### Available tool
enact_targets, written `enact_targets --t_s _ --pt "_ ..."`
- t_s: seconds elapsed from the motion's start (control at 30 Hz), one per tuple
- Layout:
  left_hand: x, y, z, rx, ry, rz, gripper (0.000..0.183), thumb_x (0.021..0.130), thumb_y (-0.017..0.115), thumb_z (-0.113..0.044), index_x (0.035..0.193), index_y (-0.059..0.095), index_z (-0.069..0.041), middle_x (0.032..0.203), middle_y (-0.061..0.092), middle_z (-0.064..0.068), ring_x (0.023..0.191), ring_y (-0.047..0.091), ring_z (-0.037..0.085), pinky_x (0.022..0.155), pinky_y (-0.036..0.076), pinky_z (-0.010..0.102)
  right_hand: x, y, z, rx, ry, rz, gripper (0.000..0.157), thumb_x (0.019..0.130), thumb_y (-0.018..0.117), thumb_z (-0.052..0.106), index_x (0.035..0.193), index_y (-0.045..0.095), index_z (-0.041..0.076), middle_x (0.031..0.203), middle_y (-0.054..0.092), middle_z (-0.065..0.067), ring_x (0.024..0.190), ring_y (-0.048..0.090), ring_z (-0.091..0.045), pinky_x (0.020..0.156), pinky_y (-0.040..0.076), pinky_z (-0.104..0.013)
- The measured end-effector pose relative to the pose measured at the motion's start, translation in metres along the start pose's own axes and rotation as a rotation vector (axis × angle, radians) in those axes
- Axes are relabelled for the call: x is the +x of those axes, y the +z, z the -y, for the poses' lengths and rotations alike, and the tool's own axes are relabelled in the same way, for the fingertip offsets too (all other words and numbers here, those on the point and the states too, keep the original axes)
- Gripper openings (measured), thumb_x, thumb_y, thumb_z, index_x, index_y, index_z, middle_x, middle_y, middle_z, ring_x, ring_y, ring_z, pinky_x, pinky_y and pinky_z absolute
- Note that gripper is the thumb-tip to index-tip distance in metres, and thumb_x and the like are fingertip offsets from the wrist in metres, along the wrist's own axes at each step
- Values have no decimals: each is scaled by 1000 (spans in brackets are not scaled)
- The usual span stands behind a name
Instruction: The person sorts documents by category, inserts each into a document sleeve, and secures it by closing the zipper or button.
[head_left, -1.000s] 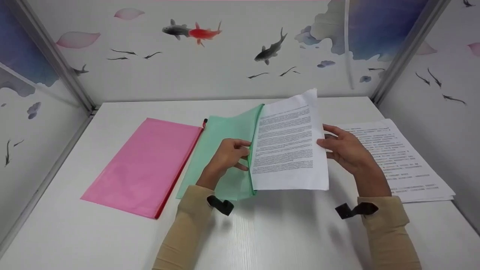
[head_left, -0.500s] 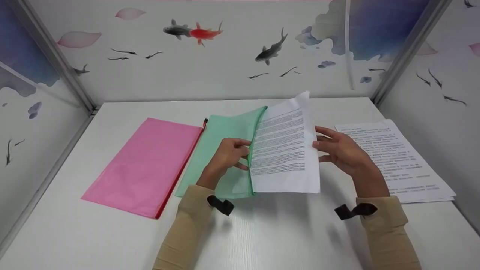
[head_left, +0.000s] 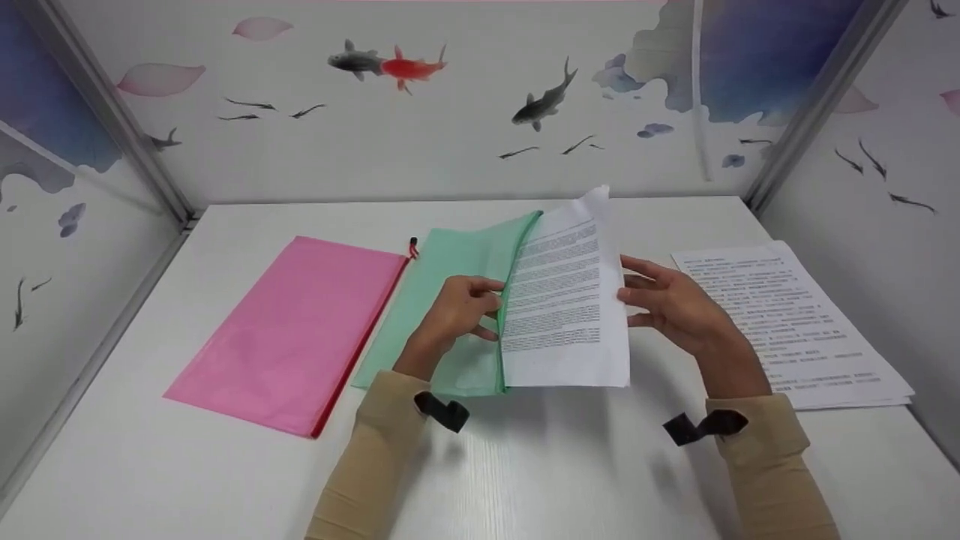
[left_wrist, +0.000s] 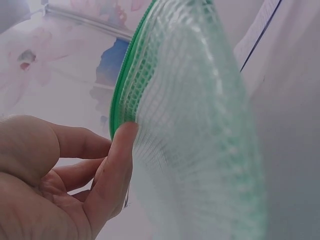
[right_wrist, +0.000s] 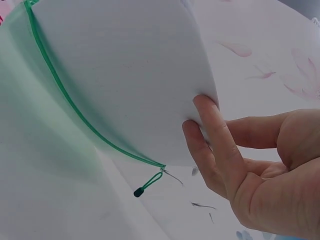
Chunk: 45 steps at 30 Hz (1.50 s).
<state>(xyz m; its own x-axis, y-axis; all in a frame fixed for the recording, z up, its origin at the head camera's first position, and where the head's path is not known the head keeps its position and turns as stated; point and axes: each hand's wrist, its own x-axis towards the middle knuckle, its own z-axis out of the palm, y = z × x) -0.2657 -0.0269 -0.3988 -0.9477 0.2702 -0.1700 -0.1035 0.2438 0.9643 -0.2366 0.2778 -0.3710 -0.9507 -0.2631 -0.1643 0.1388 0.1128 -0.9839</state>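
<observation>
A translucent green zip folder (head_left: 469, 259) is tilted up off the table along its open zip edge. My left hand (head_left: 461, 307) pinches that edge between thumb and fingers; the left wrist view shows the green zip (left_wrist: 120, 95) and mesh at the fingertips. Printed sheets of paper (head_left: 559, 300) stand partly inside the folder, their left side hidden by it. With thumb and fingers my right hand (head_left: 675, 304) holds the sheets' right edge. From the zip's end hangs a cord pull with a black tip (right_wrist: 139, 192), seen in the right wrist view.
A pink zip folder (head_left: 289, 330) with a red zip lies flat to the left. Another stack of printed sheets (head_left: 810, 330) lies on the right of the white table (head_left: 495, 472). Patterned panels (head_left: 465, 150) wall in the back and both sides.
My right hand has moved left with the sheets, and less of them shows outside the green folder. The left hand stays at the folder's edge.
</observation>
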Motion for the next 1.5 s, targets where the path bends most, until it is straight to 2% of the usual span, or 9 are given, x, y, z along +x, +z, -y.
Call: enact_targets --t_s 0.27,0.7,1.0,1.27,1.5 --pt "1 0 0 5 -9 -7 35 98 56 -8 132 63 -3 113 66 13 95 69 21 62 63 31 6 7 -4 33 16 0 71 98 62 9 159 24 8 144 50 -12 109 68 -15 82 61 -27" --pt "0 1 -2 12 -14 -15 34 99 56 -8 132 64 -5 116 66 12 96 67 21 63 62 30 12 20 -7 -9 40 -30 72 98 62 9 159 24 9 151 45 -20 108 68 -15 81 60 -25" --pt "0 1 -3 14 -8 -5 36 98 55 -8 133 63 -4 117 67 13 97 68 21 63 62 30 19 31 -5 -17 51 -25 72 98 61 9 159 23 10 152 45 -20 109 67 -18 83 61 -28" --pt "-1 1 -4 6 -1 -14 35 98 55 -7 131 64 -4 110 66 13 92 69 20 61 62 30 24 42 0 -8 54 -8 74 96 64 11 159 23 11 152 44 -20 108 67 -17 81 61 -29" --pt "-1 -1 -3 12 11 -17 35 98 55 -7 132 64 -4 110 66 13 91 68 20 62 62 29 29 49 2 -17 68 -26 75 95 66 11 159 26 13 153 45 -18 110 66 -20 82 61 -30"
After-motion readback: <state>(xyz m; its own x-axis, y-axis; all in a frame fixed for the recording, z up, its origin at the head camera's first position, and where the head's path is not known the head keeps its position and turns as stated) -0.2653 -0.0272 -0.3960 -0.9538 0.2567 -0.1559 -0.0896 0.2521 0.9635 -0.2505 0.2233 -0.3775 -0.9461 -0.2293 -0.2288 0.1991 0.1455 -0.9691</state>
